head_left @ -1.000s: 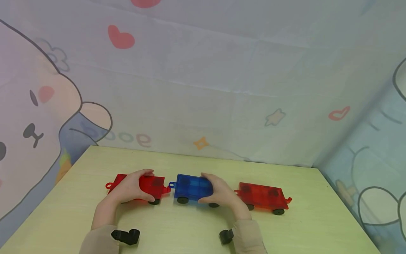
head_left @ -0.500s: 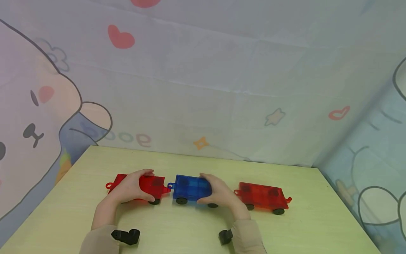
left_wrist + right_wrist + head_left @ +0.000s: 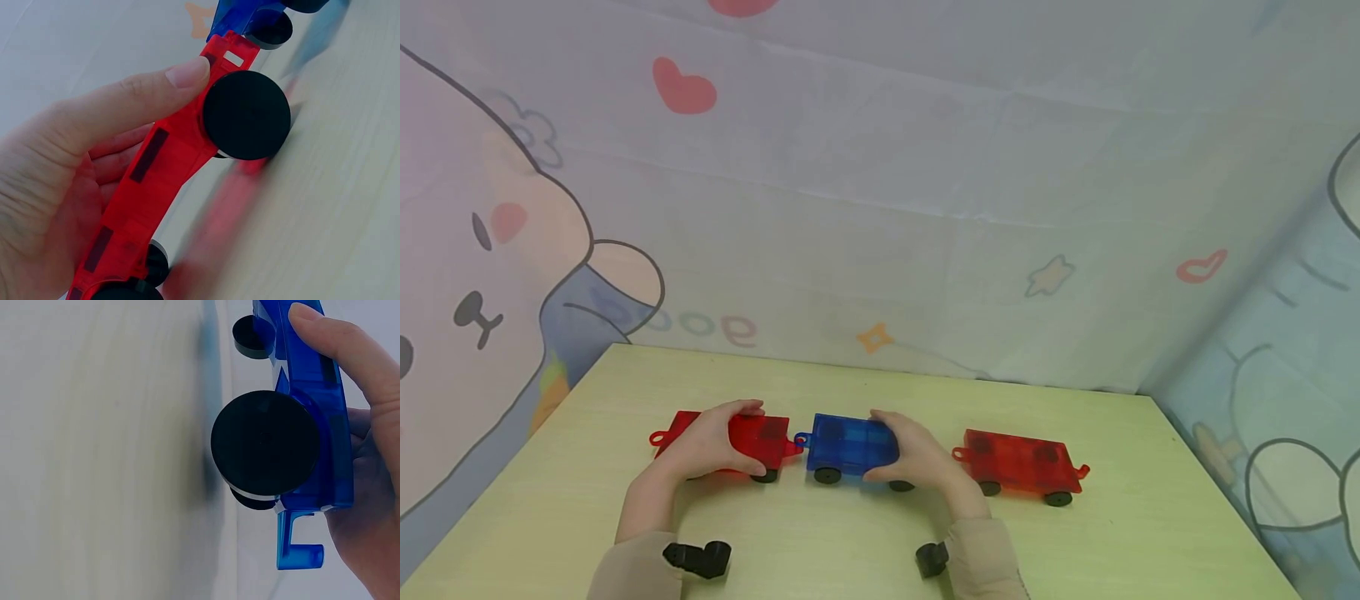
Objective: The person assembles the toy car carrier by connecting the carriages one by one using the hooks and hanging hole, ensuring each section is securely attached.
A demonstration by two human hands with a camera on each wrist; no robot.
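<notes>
In the head view, my left hand [image 3: 711, 437] grips a translucent red toy train car [image 3: 760, 440] across its long sides, thumb on the near side. The middle of that car is hidden under the hand. My right hand [image 3: 917, 450] holds a translucent blue toy train car [image 3: 850, 446] by its right part. The blue car's ring [image 3: 802, 439] overlaps the red car's hook end; I cannot tell whether they are linked. At the blue car's other end, a blue hook [image 3: 301, 556] sticks out in the right wrist view. Black wheels [image 3: 247, 115] show below both cars.
Right of my right hand, a second red train car [image 3: 1022, 462] stands on the pale wooden table [image 3: 820, 550], its ring toward the hand and its hook pointing right. A printed cloth [image 3: 880, 208] hangs behind the table. Black wrist devices [image 3: 700, 559] sit by both sleeves.
My right hand has shifted the blue car slightly left, so its ring now lies over the left red car's hook end. The left hand and both red cars stay in place.
</notes>
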